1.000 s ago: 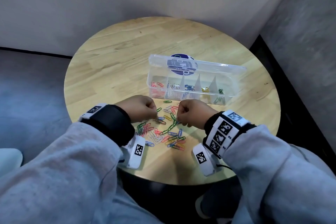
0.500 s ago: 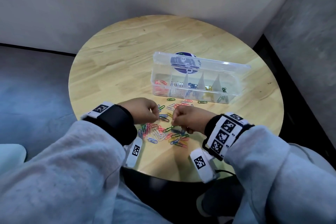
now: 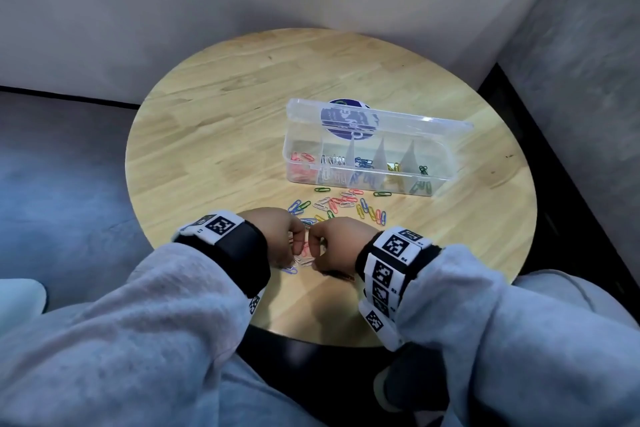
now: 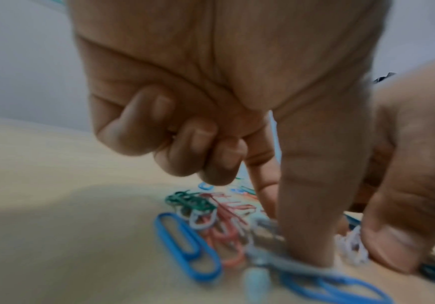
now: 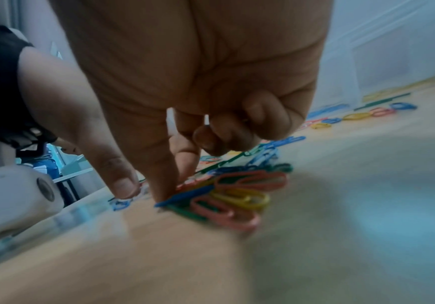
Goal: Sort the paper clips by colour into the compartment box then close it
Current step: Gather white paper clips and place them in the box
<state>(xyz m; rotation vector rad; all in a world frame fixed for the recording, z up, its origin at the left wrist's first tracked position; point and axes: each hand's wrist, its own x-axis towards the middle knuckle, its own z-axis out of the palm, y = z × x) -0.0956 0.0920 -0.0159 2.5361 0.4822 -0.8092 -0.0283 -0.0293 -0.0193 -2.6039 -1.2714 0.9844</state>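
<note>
A clear compartment box [image 3: 446, 172] stands on the round wooden table [image 3: 214, 135], its lid upright at the back. Its compartments hold red, silver, blue, yellow and green clips. Loose coloured paper clips [image 3: 341, 205] lie in front of it. Both hands meet at the near end of the pile. My left hand [image 3: 297, 247] [image 4: 289, 236] has three fingers curled, with its thumb and index finger down on a pale grey clip [image 4: 268, 236]. My right hand [image 3: 314, 246] [image 5: 169, 191] pinches the edge of a blue clip [image 5: 185, 195] in a pink, yellow and green heap.
The table sits in a corner, with a pale wall behind and a grey wall on the right. Its near edge [image 3: 311, 340] is just below my wrists. A white clip [image 4: 351, 246] lies between the two hands. Bare wood stretches left of the box.
Both hands have drawn together and come back toward the near end of the pile. The box has not moved.
</note>
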